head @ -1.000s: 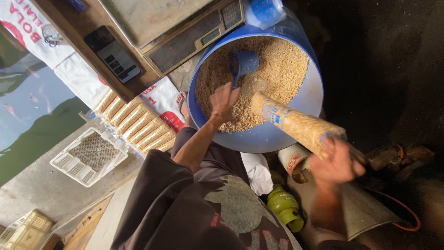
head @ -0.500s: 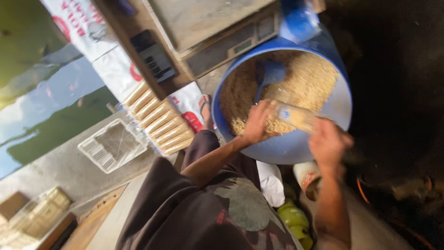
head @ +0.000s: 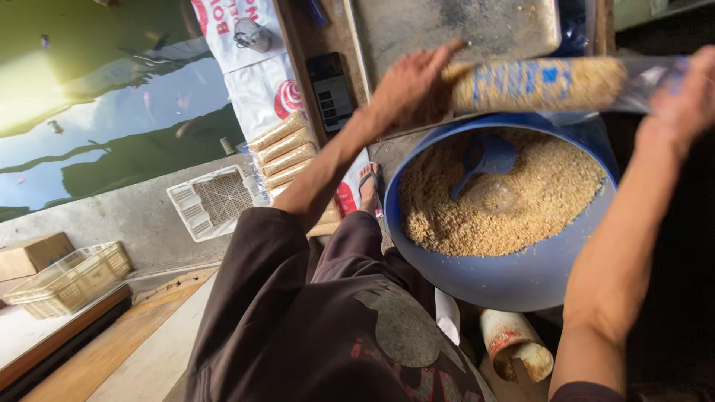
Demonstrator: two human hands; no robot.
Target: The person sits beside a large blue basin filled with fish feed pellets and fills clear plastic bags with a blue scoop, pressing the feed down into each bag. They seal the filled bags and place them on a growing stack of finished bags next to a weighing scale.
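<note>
I see left hand point(head: 406, 93) gripping grain-filled bag point(head: 540, 83) | right hand point(head: 681, 97) pinching its end | above blue tub point(head: 514, 279)

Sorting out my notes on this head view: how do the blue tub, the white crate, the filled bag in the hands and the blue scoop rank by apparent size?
1. Blue tub
2. Filled bag, nearer the camera, so unsure against the crate
3. White crate
4. Blue scoop
</note>
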